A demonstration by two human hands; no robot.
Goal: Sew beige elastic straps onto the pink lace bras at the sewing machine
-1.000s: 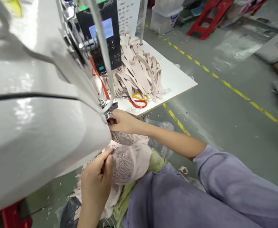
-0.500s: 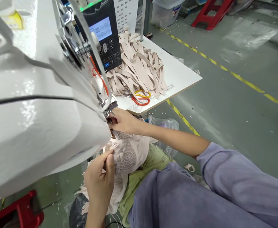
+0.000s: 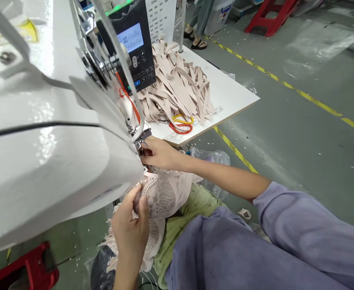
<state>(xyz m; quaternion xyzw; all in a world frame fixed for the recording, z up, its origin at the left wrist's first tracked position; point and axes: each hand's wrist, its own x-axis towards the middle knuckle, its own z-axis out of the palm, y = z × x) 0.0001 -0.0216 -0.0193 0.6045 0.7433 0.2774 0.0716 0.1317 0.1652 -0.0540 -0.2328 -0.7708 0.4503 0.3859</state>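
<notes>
A pale pink lace bra [image 3: 163,196] hangs from the sewing machine's working end over the lap. My left hand [image 3: 131,229] is loosely closed on the bra's lace edge. Its index fingertip lies by the edge, the thumb stands a little apart with lace showing between them, and the other fingers are mostly hidden. My right hand [image 3: 163,154] is closed on the bra's upper part beside the presser foot [image 3: 140,145]; its fingertips are partly hidden by the machine. The white sewing machine head [image 3: 59,161] covers the left side.
Beige elastic strips [image 3: 180,80] are heaped on the white tabletop [image 3: 234,96], with red-and-yellow-handled scissors [image 3: 181,124] before them. A control panel [image 3: 131,48] stands behind the needle area. Red stools [image 3: 269,18] and another person's feet [image 3: 198,42] are on the floor.
My left thumb and index finger have parted from a tighter pinch, and the bra edge has shifted slightly towards the machine. Another person's legs have come into view at the top.
</notes>
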